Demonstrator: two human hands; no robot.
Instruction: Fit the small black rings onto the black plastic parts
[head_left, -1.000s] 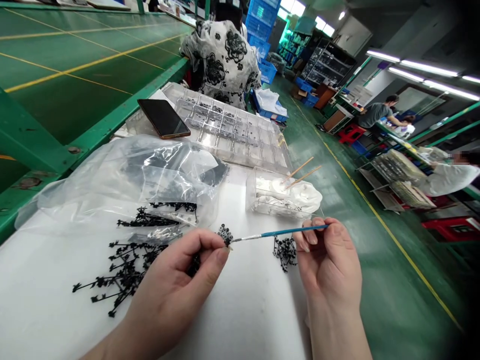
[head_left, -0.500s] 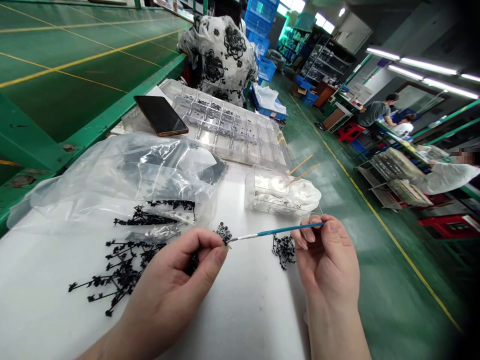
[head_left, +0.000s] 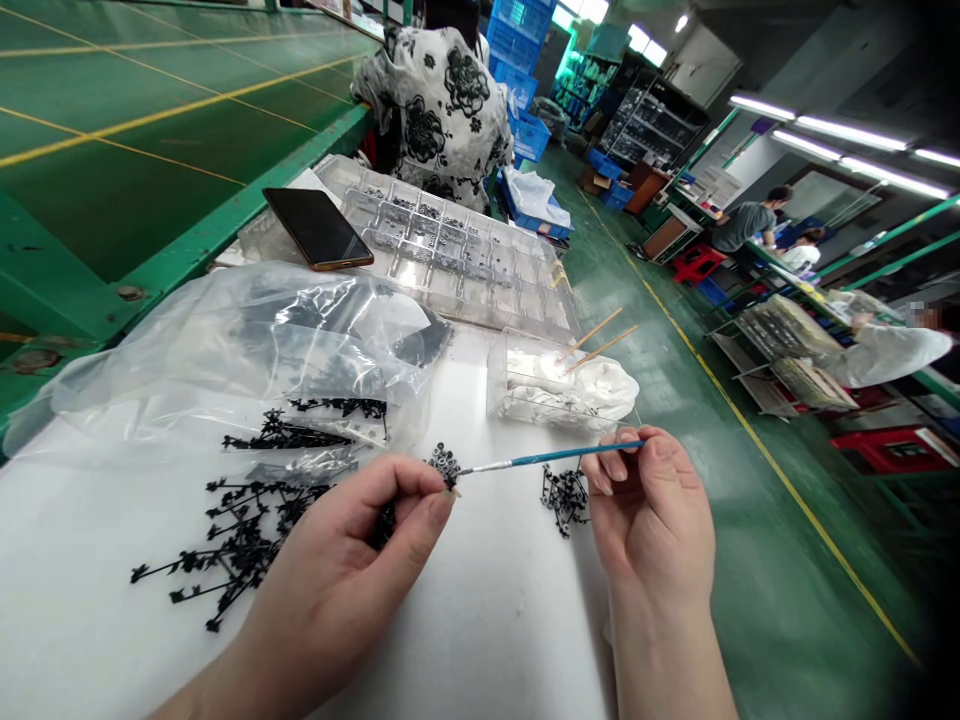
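My right hand (head_left: 649, 510) pinches the far end of a thin blue paintbrush (head_left: 570, 453) between thumb and fingers. The brush slants down a little to the left, its pale ferrule and dark tip close to my left fingertips. With thumb and forefinger pressed together, my left hand (head_left: 367, 560) holds something too small to make out. A cluster of small dark ring-shaped parts (head_left: 442, 460) shows just behind those fingertips; whether it is held or lies on the table cannot be told. Left of this hand lie many black stemmed plastic parts (head_left: 232, 545), partly hidden by it.
A clear plastic bag (head_left: 225, 350) covers part of the white table (head_left: 480, 640). More black parts (head_left: 564, 497) lie near my right hand. Behind are a clear box (head_left: 517, 400) with white cloth and two sticks, a compartment tray (head_left: 450, 270), a phone (head_left: 319, 228) and a seated person (head_left: 442, 110).
The brush tip has shifted slightly up and away from the pinched left fingertips. Both hands keep their grips; the whole view has moved a little.
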